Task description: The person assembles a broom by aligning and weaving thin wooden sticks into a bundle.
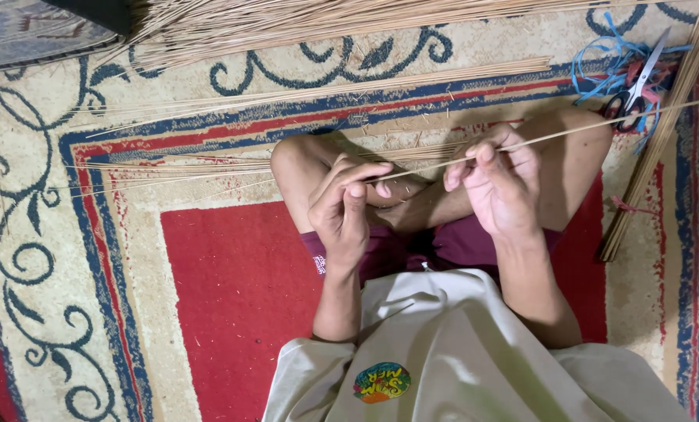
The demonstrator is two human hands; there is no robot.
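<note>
**A:** Head view, hands first. What is held, and how?

**B:** One thin pale stick [568,134] is held between both hands. The left hand [343,205] is closed on its near end, with the thumb and forefinger pinched together at the tip. The right hand [500,181] is closed on the same stick further along, with the fingertips [486,153] pressed against it and the palm turned towards the camera. From the right hand the stick is carried up and to the right, across the carpet.

**A:** Where are the hands located?

**B:** Both are raised above the crossed bare legs [412,195], just in front of the maroon shorts [451,246]. The two hands are kept close together but are not touching.

**A:** What is laid around them?

**B:** A loose row of similar sticks [177,168] is spread flat on the carpet to the left of the knee. A longer sheaf [326,92] is laid above it, and a thick heap of sticks [287,27] is seen along the top edge. A tied bundle [662,133] is placed at an angle at the right.

**A:** Any tools?

**B:** A pair of scissors [639,86] is set on a tangle of blue plastic strips [607,66] at the upper right, well apart from the hands. Everything is supported by a patterned carpet [232,289] with a red centre and a blue scrolled border.
</note>
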